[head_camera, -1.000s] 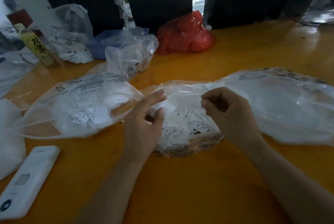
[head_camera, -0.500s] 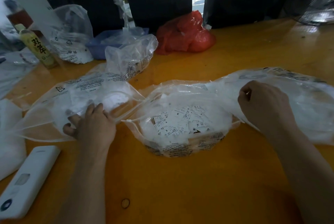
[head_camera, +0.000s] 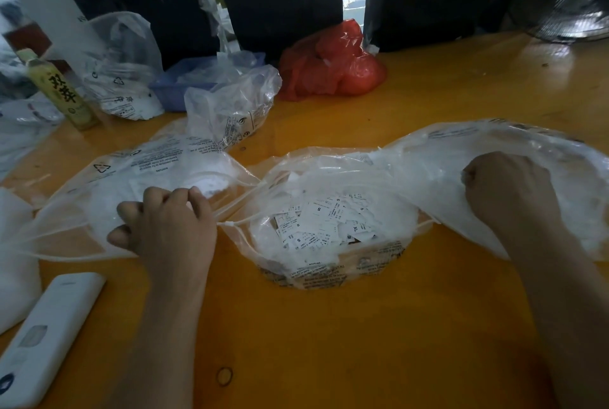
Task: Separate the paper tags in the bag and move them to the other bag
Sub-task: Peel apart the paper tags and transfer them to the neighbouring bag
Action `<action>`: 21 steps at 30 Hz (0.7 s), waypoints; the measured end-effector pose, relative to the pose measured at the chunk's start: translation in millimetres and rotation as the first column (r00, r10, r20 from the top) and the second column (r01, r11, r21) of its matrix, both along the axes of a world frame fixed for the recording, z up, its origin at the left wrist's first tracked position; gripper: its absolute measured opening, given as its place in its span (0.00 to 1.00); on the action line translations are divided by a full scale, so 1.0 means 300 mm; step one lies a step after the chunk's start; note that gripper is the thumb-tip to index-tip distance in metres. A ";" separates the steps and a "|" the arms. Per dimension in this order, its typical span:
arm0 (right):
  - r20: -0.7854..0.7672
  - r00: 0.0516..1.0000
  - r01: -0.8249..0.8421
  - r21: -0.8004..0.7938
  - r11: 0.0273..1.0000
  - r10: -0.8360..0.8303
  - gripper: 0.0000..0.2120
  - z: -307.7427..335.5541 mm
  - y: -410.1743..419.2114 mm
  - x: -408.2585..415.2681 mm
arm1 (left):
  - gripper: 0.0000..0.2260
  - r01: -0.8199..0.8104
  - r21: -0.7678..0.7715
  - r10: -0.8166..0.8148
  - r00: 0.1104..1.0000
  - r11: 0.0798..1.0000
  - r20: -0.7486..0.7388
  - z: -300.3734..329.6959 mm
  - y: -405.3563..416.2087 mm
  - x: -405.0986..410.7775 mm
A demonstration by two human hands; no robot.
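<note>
Three clear plastic bags lie side by side on the orange table. The middle bag stands open and holds a heap of small white paper tags printed with sizes. My left hand sits in the mouth of the left bag, knuckles up. Its fingers are curled under and hide what they pinch. My right hand is a tight fist in the opening of the right bag, and its grip is hidden too.
A white remote-like device lies at the front left and a rubber band near the front edge. Behind are a green drink bottle, more clear bags, a blue tray and a red bag.
One second ago both hands were pinching tags over the middle bag. The left then moved into the left bag and the right into the right bag, where both stay.
</note>
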State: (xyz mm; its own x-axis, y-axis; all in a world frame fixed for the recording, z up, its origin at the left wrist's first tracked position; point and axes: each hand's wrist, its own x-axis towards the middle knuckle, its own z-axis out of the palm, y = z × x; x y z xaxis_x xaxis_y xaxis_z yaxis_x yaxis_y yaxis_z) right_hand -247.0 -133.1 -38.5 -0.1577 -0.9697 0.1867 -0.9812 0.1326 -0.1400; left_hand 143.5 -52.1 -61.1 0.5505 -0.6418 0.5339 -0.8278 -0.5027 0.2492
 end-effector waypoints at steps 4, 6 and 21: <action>0.194 0.969 -0.097 -0.274 0.957 0.154 0.17 0.030 0.027 0.060 | 0.16 0.375 -0.291 -0.400 0.916 0.880 -0.029 0.018 -0.002 -0.107; 0.385 0.865 -0.171 -0.381 0.909 0.323 0.12 0.044 0.056 0.115 | 0.12 0.573 -0.392 -0.661 0.738 0.720 -0.135 0.022 0.000 -0.193; 0.952 0.131 -0.624 -0.136 0.770 0.275 0.14 -0.044 0.163 0.320 | 0.05 0.516 -0.565 -0.602 -0.113 0.644 -0.791 -0.013 0.027 -0.352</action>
